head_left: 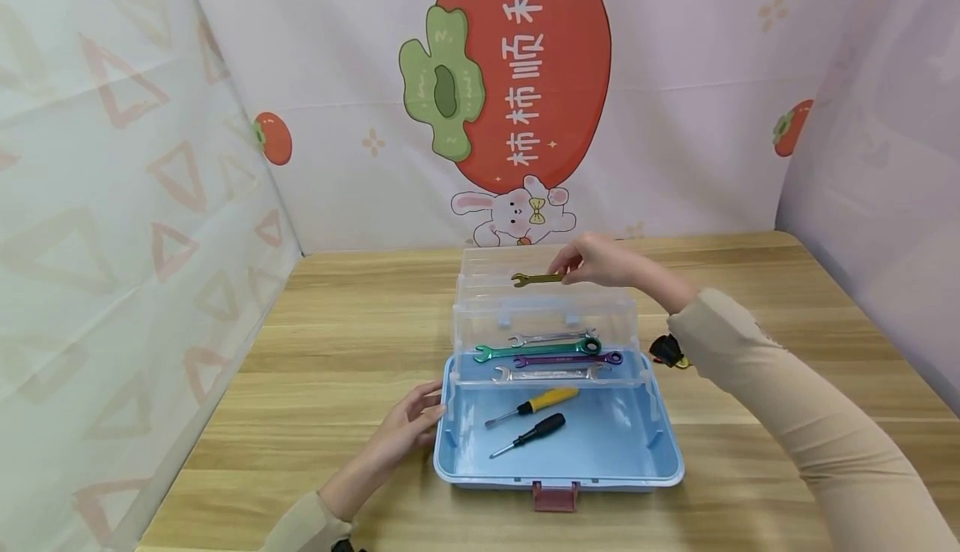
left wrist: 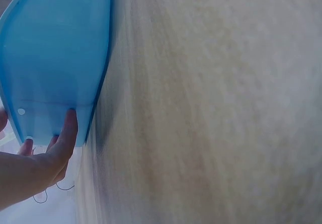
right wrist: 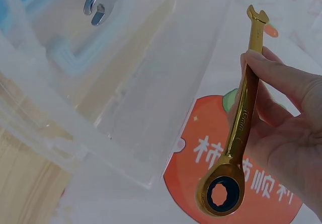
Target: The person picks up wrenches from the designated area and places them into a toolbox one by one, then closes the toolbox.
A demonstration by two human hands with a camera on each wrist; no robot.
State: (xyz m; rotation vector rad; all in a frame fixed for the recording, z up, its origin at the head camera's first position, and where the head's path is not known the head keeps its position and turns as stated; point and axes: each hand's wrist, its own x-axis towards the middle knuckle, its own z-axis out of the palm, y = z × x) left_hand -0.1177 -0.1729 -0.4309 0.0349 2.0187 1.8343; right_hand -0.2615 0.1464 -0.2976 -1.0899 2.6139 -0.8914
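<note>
A gold combination wrench with a ratchet ring end is pinched in my right hand, held up above the back of the clear plastic trays. My left hand touches the left side of the blue toolbox; in the left wrist view its fingers lie against the outer wall. Across the front clear tray lie a green wrench, a purple wrench and two silver wrenches. On the box floor are a yellow-handled screwdriver and a black-handled screwdriver.
A pink latch hangs at the toolbox front. Right of the box, a small black object with a yellow part sits on the wooden table, partly behind the right sleeve. A printed cloth rises behind the table.
</note>
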